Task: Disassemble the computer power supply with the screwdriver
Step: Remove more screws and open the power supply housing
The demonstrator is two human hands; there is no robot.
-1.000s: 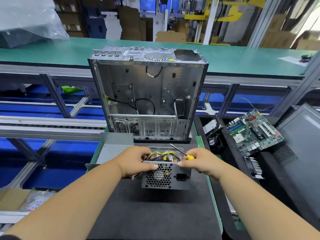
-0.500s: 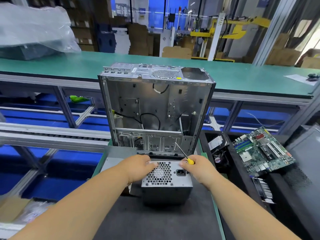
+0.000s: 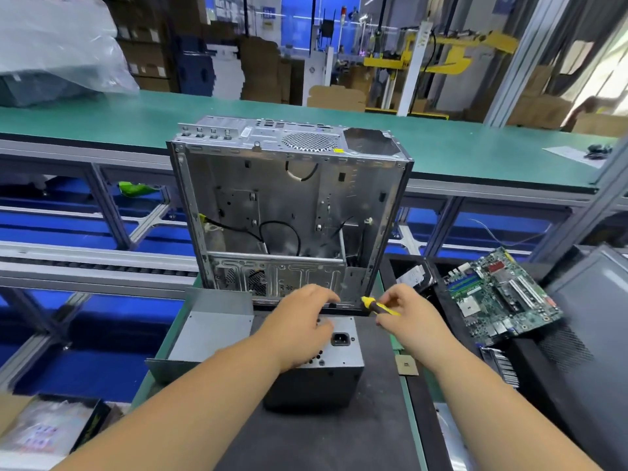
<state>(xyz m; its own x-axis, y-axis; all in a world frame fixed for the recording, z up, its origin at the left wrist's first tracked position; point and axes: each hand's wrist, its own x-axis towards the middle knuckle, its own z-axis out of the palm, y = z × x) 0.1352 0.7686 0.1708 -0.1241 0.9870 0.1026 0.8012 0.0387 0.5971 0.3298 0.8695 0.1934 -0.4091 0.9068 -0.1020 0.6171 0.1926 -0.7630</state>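
I see the power supply point(image 3: 334, 348) sitting on a dark mat point(image 3: 339, 436) that covers the surface, directly under my left hand point(image 3: 299, 329) and just left of my right hand point(image 3: 406, 316). The two hands are apart, one on each side of the unit's far right corner.

My left hand lies palm down across the top face of the power supply, covering most of its round-holed fan grille; its fingers reach toward the far edge and look relaxed rather than curled. The black mains socket point(image 3: 340, 338) shows just right of that hand, facing up. The box's dark side faces me.

My right hand pinches the screwdriver point(image 3: 380, 306) by its yellow and black handle, fingers curled round it. The tool lies nearly level, its long axis running left and slightly away from the hand toward the far right corner of the power supply. Its tip is too blurred to place.

Just beyond both hands stands an emptied computer case point(image 3: 289, 212), open side toward me. Left of my left hand lies a grey bent metal cover point(image 3: 214, 331). Well right of my right hand a green motherboard point(image 3: 499, 294) rests tilted in a black tray point(image 3: 441, 300).
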